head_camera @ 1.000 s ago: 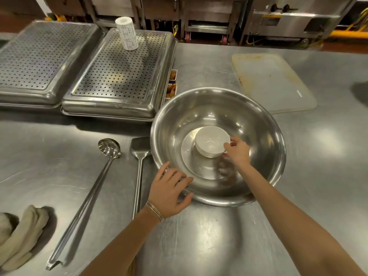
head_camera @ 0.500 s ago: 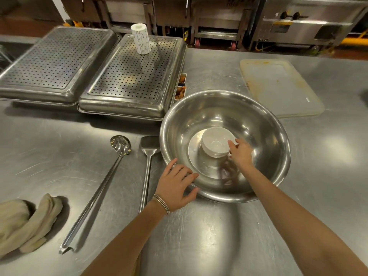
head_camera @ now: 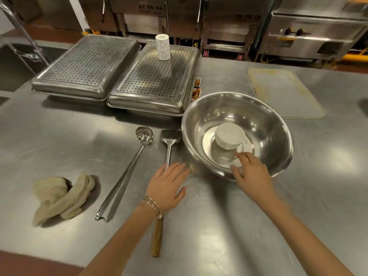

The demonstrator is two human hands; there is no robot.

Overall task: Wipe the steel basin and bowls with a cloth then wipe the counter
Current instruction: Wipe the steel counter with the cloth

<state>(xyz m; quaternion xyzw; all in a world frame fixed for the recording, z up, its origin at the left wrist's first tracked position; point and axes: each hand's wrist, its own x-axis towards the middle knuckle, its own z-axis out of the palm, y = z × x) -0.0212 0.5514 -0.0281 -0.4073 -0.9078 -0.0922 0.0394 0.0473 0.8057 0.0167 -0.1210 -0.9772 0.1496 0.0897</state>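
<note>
Step in hand, by my reading: setup before any wiping. The cloth [head_camera: 61, 198] lies crumpled on the bench [head_camera: 59, 140] at the near left, well apart from both hands; neither hand holds it.

Steel basin [head_camera: 237, 134] sits right of centre on the bench. Inside it, on the flat bottom, a small stack of white bowls [head_camera: 230, 137] stands; I cannot tell from this view whether they are upright or turned over. A pale lid or saucer edge seems to show just beside the stack, but it is too blurred to name.

Right hand [head_camera: 253, 174]: over the near rim of the basin, fingers spread and reaching toward the bowls. Grip is loose and wide, holding nothing. Fingertips are near the stack; motion blur prevents telling whether they touch it.

Left hand [head_camera: 167, 186]: flat, fingers extended and apart, hovering over or resting on the bench just beside the basin's near-left wall, above the spatula [head_camera: 169, 144] handle. Grip is empty.

Ladle [head_camera: 127, 168] lies left of the spatula, between it and the cloth.

Next move, as judged: either lift the bowls out to free the basin, or send the left hand across the ladle to fetch the cloth. Fetching calls for a full closing grip on soft, bunched fabric. Lifting the stack needs a firm grip around its side, since glazed bowls may slip.
</note>
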